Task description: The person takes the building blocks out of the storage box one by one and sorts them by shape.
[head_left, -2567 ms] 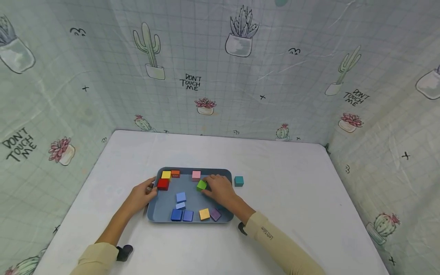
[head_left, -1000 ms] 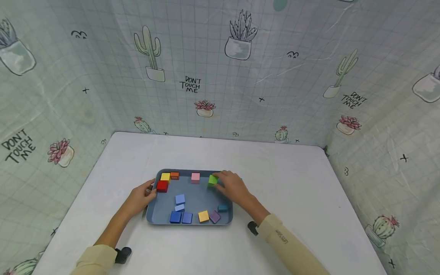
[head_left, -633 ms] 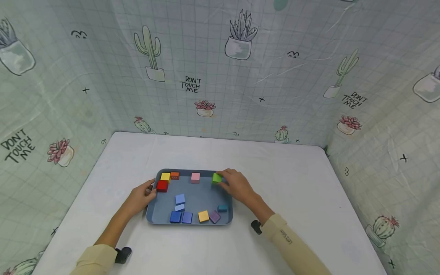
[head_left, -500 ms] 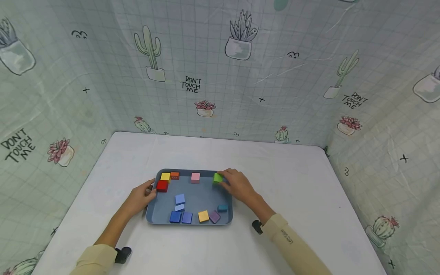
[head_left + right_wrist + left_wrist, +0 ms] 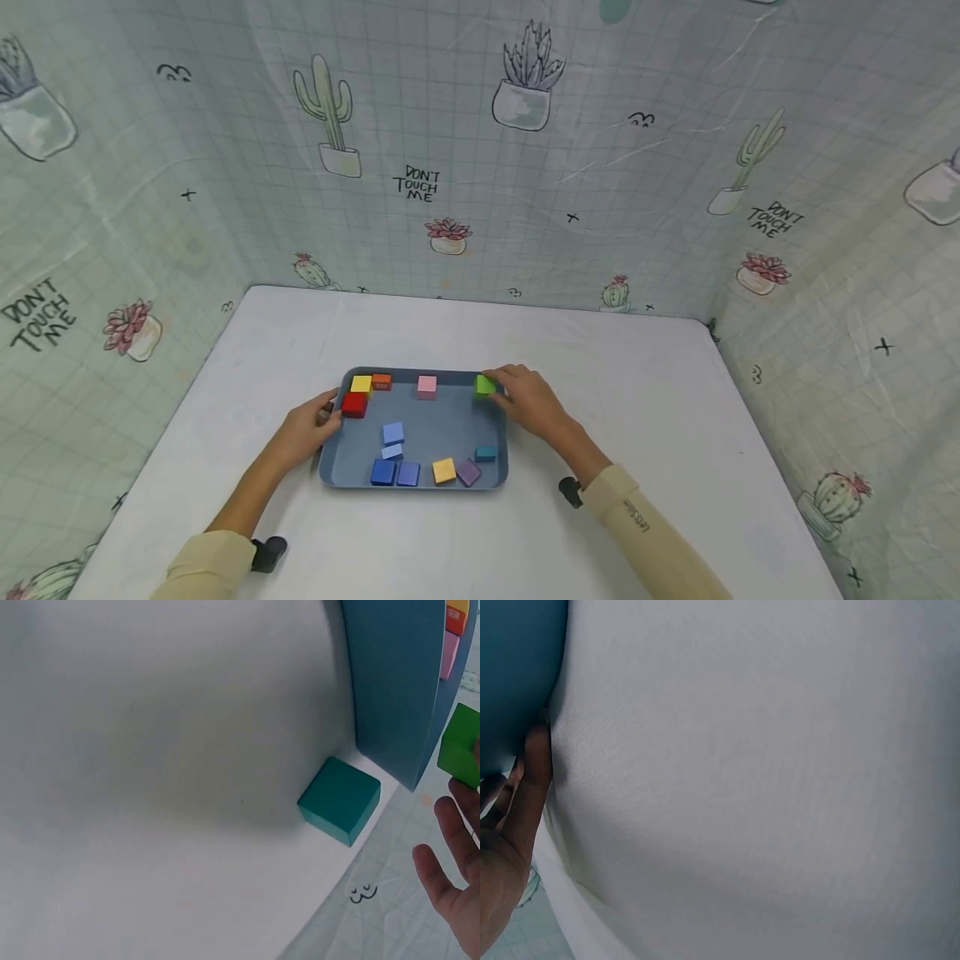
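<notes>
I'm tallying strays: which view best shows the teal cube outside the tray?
The right wrist view: the teal cube stands whole and unobstructed on the table, beside the tray. The head view lacks it, probably because the right hand hides it; the left wrist view shows none of it.

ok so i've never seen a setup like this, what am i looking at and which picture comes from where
There's no machine here: a person works with two bare hands. The wide picture comes from a camera worn on the head, looking forward and down. The other two current ones come from cameras on the left and right wrists.

On the white table lies a blue-grey tray. In it sit a red block, a pink block, a purple block and several others.

The left hand holds the tray's left edge. The right hand pinches a green block near the far right corner. The right wrist view also shows a teal block outside the tray.
</notes>
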Demonstrator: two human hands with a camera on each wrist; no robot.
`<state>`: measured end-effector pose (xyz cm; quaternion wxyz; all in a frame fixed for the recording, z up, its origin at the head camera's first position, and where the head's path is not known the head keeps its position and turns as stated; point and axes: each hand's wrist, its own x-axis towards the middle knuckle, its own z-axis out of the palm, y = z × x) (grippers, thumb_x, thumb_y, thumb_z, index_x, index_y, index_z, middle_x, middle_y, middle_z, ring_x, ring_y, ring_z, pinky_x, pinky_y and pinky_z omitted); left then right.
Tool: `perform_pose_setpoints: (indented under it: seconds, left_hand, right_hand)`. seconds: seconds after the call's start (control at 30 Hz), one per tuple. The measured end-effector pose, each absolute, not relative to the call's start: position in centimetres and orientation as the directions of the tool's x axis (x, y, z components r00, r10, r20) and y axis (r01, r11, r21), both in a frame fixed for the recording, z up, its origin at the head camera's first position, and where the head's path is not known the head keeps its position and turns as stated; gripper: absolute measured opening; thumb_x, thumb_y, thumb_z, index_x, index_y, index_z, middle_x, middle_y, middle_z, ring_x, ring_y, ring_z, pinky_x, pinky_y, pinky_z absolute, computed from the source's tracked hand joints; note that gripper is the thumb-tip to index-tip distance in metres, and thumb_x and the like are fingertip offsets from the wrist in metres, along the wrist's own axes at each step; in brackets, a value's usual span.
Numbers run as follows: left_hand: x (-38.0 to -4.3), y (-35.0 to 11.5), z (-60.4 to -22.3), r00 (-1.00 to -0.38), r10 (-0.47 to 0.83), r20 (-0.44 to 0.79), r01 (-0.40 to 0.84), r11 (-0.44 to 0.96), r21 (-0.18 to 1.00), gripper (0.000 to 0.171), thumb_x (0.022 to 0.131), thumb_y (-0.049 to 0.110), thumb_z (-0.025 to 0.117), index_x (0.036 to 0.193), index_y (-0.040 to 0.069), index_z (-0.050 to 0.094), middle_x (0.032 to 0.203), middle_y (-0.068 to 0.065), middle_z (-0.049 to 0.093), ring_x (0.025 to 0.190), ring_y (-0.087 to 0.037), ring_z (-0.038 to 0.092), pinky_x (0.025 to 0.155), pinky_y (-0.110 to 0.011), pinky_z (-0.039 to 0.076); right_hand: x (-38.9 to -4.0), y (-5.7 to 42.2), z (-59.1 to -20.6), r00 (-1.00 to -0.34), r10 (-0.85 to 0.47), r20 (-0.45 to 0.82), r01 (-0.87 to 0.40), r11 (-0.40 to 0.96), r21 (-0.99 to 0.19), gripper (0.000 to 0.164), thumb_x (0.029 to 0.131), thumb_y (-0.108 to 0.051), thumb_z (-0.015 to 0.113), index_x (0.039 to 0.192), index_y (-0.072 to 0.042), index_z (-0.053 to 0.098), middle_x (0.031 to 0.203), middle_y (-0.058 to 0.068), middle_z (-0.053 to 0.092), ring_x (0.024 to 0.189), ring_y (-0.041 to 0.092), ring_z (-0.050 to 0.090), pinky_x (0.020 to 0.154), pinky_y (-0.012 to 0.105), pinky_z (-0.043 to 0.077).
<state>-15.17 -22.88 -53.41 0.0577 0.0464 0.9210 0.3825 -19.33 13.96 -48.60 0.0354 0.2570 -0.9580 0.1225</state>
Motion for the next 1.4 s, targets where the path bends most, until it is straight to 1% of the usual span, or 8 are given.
perform_pose_setpoints:
  seconds: [0.27,0.57,0.73,0.97,1.17,1.4]
  left_hand:
    - [-15.2,-22.9,-53.7,-0.989,0.127,-0.071,0.038,0.698,0.715,0.055,0.090,0.013,0.053,0.137,-0.010,0.037,0.107,-0.023,0.056,0.080,-0.023,0.055,0.062,-0.030,0.050]
    - [-15.3,-22.9,-54.0,-0.989,0.129,-0.070,0.039,0.691,0.722,0.055,0.090,0.013,0.054,0.137,-0.010,0.037,0.107,-0.022,0.056,0.079,-0.022,0.055,0.060,-0.029,0.049]
    - [-15.3,-22.9,-54.0,-0.989,0.130,-0.066,0.042,0.689,0.723,0.055,0.090,0.013,0.054,0.137,-0.010,0.037,0.107,-0.022,0.056,0.078,-0.022,0.054,0.059,-0.029,0.049]
    - [-15.2,-22.9,-53.9,-0.990,0.129,-0.059,0.047,0.690,0.722,0.055,0.091,0.013,0.053,0.138,-0.009,0.037,0.108,-0.023,0.056,0.079,-0.022,0.055,0.061,-0.029,0.049]
    - [-15.2,-22.9,-53.8,-0.990,0.127,-0.060,0.045,0.690,0.722,0.055,0.091,0.013,0.053,0.138,-0.009,0.037,0.108,-0.023,0.056,0.080,-0.023,0.055,0.061,-0.029,0.049]
    - [-15.2,-23.0,-53.9,-0.990,0.126,-0.056,0.047,0.694,0.718,0.054,0.091,0.013,0.054,0.138,-0.009,0.038,0.108,-0.023,0.057,0.080,-0.024,0.055,0.063,-0.030,0.050]
  right_hand:
    - [-19.7,15.7,-48.3,-0.864,-0.475,0.170,-0.504,0.828,-0.246,0.042,0.087,-0.022,0.068,0.127,-0.014,0.058,0.116,0.002,0.062,0.104,0.019,0.057,0.086,0.035,0.045]
    - [-19.7,17.7,-48.1,-0.885,-0.430,0.178,-0.466,0.819,-0.335,0.040,0.088,-0.015,0.067,0.127,-0.011,0.058,0.115,0.005,0.061,0.104,0.021,0.057,0.087,0.037,0.045]
    - [-19.9,18.5,-48.1,-0.892,-0.414,0.184,-0.452,0.829,-0.330,0.040,0.088,-0.014,0.067,0.127,-0.010,0.058,0.115,0.006,0.061,0.105,0.023,0.056,0.087,0.039,0.045]
    - [-20.3,19.8,-48.5,-0.912,-0.369,0.178,-0.409,0.845,-0.345,0.041,0.087,-0.015,0.067,0.127,-0.011,0.058,0.117,0.007,0.061,0.106,0.025,0.055,0.087,0.043,0.044]
    - [-20.3,20.6,-48.3,-0.919,-0.342,0.194,-0.392,0.839,-0.376,0.040,0.087,-0.012,0.067,0.127,-0.009,0.058,0.117,0.008,0.060,0.106,0.026,0.055,0.087,0.044,0.044]
    - [-20.5,21.7,-48.6,-0.934,-0.321,0.156,-0.357,0.852,-0.384,0.041,0.088,-0.013,0.066,0.128,-0.008,0.058,0.119,0.010,0.059,0.109,0.029,0.053,0.088,0.046,0.043]
